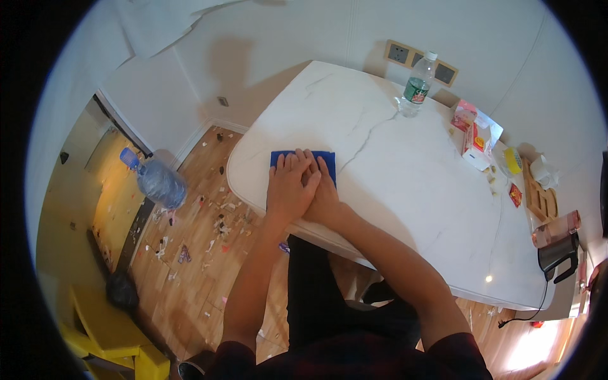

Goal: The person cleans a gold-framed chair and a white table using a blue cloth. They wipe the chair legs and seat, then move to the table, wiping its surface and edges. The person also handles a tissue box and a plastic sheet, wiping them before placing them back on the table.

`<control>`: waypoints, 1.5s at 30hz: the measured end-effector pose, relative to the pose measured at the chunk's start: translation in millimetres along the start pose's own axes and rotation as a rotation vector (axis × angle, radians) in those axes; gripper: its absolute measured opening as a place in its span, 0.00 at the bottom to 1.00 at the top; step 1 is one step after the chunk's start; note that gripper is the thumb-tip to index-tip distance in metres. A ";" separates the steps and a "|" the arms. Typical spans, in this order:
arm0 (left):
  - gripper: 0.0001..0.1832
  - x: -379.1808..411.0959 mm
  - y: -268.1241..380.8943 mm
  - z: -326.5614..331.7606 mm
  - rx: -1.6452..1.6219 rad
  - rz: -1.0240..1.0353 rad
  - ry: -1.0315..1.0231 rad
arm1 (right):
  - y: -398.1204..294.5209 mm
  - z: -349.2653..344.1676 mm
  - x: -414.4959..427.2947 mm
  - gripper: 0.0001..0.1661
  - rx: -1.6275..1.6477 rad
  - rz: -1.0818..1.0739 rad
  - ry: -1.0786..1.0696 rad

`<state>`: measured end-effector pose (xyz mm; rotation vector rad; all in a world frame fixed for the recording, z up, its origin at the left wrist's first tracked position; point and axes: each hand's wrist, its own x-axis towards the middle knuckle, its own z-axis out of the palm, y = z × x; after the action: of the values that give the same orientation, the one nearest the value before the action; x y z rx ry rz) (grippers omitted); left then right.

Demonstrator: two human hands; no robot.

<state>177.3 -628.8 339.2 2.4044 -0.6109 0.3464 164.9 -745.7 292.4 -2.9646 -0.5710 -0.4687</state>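
A folded blue cloth (327,159) lies flat near the left end of a white marble-patterned table (380,171). My left hand (289,190) rests palm down on it, fingers pointing away from me. Beside it my right hand (327,197) also lies flat, partly covered by the left hand's thumb side. Both hands touch the cloth without gripping it, and they hide its middle and most of its near edge.
A plastic bottle (417,88) stands at the table's back edge. Small boxes (476,142), a wooden tray (539,192), a white mug (544,171) and a black electric kettle (553,254) line the right side. Scattered litter and a large water jug (161,183) are on the left.
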 end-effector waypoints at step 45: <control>0.29 117.7 -13.4 53.1 0.074 0.049 -0.078 | 92.4 7.5 73.1 0.56 -0.057 0.078 0.015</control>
<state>290.1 -693.0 336.8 2.4869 -0.7044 0.3018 266.2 -804.7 305.8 -3.0215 -0.4459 -0.5081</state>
